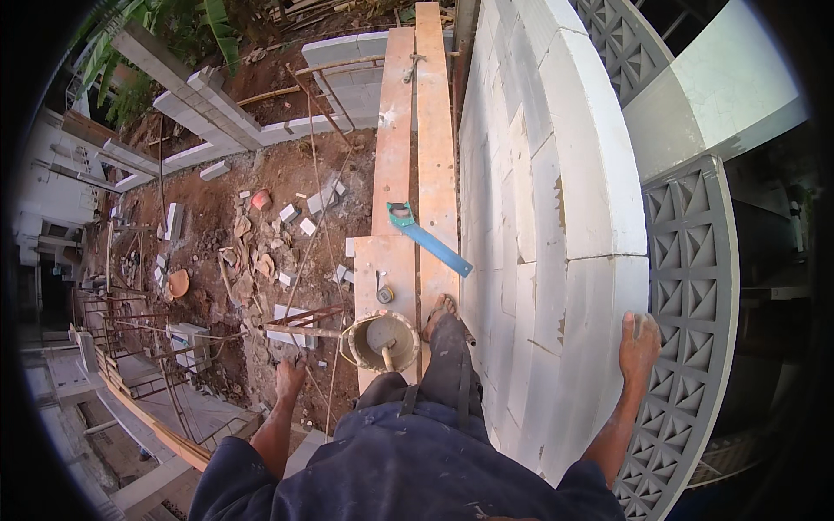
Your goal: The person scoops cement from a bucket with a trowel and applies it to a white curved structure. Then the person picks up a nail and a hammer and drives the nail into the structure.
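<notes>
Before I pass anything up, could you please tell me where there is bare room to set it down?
Apart from stains, the planks look bare between the hammer and saw; so does the wall top ahead of the right hand. Nearer the body it is crowded: bucket, tape measure and foot share the planks.

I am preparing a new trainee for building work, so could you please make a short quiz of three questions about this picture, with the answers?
1. True or false: the saw lies on the planks.
2. Fill in: the tool nearest the planks' far end is the ____.
3. Which of the person's hands is nearer the white wall?

Key:
1. True.
2. Hammer.
3. The right hand.
</notes>
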Action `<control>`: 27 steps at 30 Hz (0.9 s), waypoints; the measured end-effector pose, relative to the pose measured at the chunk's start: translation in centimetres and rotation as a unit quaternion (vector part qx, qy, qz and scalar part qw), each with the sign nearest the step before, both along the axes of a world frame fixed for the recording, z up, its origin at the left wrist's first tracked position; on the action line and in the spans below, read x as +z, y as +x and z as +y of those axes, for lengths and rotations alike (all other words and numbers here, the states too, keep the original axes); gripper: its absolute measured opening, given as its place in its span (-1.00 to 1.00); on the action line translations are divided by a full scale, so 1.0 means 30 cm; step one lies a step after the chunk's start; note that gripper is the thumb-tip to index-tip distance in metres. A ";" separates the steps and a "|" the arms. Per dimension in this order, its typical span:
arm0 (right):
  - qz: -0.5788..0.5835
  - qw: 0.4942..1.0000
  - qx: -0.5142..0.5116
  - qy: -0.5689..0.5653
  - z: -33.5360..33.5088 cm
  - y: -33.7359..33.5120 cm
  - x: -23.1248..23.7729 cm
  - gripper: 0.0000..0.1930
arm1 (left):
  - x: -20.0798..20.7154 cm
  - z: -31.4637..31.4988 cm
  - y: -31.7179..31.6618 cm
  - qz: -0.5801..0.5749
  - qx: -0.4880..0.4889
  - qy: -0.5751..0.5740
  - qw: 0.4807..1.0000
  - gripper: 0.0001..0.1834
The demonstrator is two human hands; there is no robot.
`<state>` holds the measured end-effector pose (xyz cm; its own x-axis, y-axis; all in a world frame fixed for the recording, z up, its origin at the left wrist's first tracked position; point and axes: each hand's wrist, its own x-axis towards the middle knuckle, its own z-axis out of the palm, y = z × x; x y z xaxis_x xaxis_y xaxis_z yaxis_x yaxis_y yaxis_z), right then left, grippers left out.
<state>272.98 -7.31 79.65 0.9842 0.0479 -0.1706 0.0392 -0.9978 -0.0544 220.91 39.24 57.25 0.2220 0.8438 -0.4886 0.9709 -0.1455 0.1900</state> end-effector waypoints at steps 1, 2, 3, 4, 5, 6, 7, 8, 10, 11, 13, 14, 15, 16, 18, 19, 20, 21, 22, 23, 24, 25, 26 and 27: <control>0.001 1.000 0.019 -0.006 -0.016 0.002 0.009 -0.26 | -0.021 0.021 0.068 -0.024 0.002 -0.030 0.999 -0.45; 0.002 1.000 0.027 -0.004 -0.020 0.000 0.013 -0.27 | -0.024 0.037 0.128 -0.046 0.007 -0.058 0.997 -0.45; 0.003 0.999 0.035 -0.004 -0.021 -0.009 0.019 -0.27 | -0.014 0.029 0.197 -0.053 -0.017 -0.027 0.998 -0.46; 0.004 0.999 0.041 -0.003 -0.022 -0.013 0.027 -0.28 | 0.006 0.014 0.279 -0.061 -0.043 0.004 0.997 -0.47; 0.017 0.999 0.039 -0.007 -0.026 -0.016 0.037 -0.29 | 0.039 0.002 0.365 -0.068 -0.048 -0.023 0.996 -0.48; 0.027 0.999 0.039 -0.005 -0.020 -0.010 0.042 -0.30 | 0.086 0.004 0.457 -0.077 -0.052 -0.045 0.995 -0.48; 0.036 0.999 0.038 -0.002 -0.013 -0.004 0.046 -0.31 | 0.114 0.016 0.516 -0.087 -0.056 -0.065 0.993 -0.48; 0.054 0.998 0.031 0.007 -0.006 0.004 0.050 -0.31 | 0.116 0.031 0.534 -0.081 -0.054 -0.070 0.993 -0.48; 0.085 0.996 0.017 0.024 0.002 0.021 0.066 -0.31 | 0.095 0.049 0.561 -0.073 -0.051 -0.079 0.993 -0.49; 0.076 0.997 0.015 0.026 0.007 0.020 0.070 -0.30 | 0.094 0.054 0.570 -0.081 -0.047 -0.071 0.993 -0.50; 0.062 0.998 0.010 0.027 0.007 -0.001 0.057 -0.28 | 0.112 0.052 0.582 -0.092 -0.060 -0.023 0.994 -0.50; 0.057 0.998 0.012 0.025 0.000 -0.002 0.052 -0.27 | 0.126 0.051 0.592 -0.096 -0.067 0.000 0.993 -0.50; 0.052 0.998 0.014 0.023 -0.006 -0.003 0.048 -0.26 | 0.120 0.072 0.591 -0.079 -0.057 -0.040 0.994 -0.47; 0.049 0.998 0.018 0.023 -0.010 -0.007 0.043 -0.25 | 0.112 0.086 0.565 -0.059 -0.062 -0.030 0.996 -0.54; 0.051 0.998 0.020 0.032 -0.005 -0.003 0.033 -0.24 | 0.099 0.112 0.539 -0.026 -0.069 -0.001 0.997 -0.67; 0.051 0.998 0.019 0.032 -0.008 -0.004 0.037 -0.23 | 0.145 0.109 0.577 -0.052 -0.061 -0.029 0.996 -0.65; 0.050 0.998 0.019 0.032 -0.013 -0.004 0.033 -0.23 | 0.132 0.108 0.573 -0.050 -0.064 -0.007 0.997 -0.64; 0.049 0.998 0.020 0.032 -0.018 -0.003 0.027 -0.22 | 0.106 0.106 0.559 -0.048 -0.067 0.015 0.997 -0.64; 0.048 0.998 0.020 0.033 -0.022 -0.002 0.025 -0.22 | 0.117 0.101 0.567 -0.045 -0.069 0.038 0.996 -0.63; 0.054 0.998 0.014 0.037 -0.023 0.001 0.028 -0.21 | 0.131 0.102 0.573 -0.033 -0.042 -0.010 0.999 -0.62; 0.061 0.997 0.009 0.040 -0.023 0.005 0.032 -0.21 | 0.143 0.092 0.577 -0.030 -0.037 -0.002 0.999 -0.62; 0.066 0.997 0.003 0.044 -0.014 0.011 0.036 -0.21 | 0.149 0.089 0.585 -0.028 -0.033 0.007 0.999 -0.62; 0.084 0.995 -0.023 0.048 0.000 0.014 0.047 -0.20 | 0.154 0.086 0.582 -0.026 -0.028 0.017 0.999 -0.61; 0.103 0.992 -0.049 0.053 0.021 0.015 0.066 -0.19 | 0.153 0.092 0.562 -0.017 -0.019 0.018 1.000 -0.56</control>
<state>273.43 -6.68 81.63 0.9298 -0.0187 -0.3676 -0.0812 -0.9845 -0.1554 237.76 42.00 61.83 0.2710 0.8511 -0.4496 0.9574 -0.1901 0.2172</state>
